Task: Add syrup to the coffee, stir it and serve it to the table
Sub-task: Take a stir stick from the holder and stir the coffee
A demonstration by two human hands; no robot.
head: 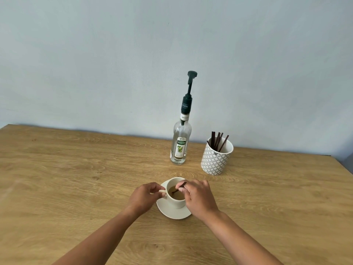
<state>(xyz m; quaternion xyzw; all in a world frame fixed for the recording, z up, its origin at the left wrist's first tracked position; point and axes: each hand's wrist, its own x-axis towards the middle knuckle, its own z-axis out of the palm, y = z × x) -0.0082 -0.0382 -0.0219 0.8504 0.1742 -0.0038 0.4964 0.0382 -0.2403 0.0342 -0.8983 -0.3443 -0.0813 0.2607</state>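
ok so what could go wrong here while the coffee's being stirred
The coffee sits fairly high in the cup, so brisk stirring with the stick in the right hand could slop it onto the saucer. The left hand only pinches the handle, so the cup might tip.

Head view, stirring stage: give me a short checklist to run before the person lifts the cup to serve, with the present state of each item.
1. Cup seated on its saucer: ok, upright and centred.
2. Left hand on the cup's handle: ok, fingers pinch it.
3. Stir stick out of the cup: not ok, the right hand holds it with its tip in the coffee.
4. Syrup added: cannot tell from the coffee's look.
5. Syrup bottle and the patterned cup of sticks clear of the hands: ok, both stand farther back.
6. Table free of spills around the saucer: ok, none visible.
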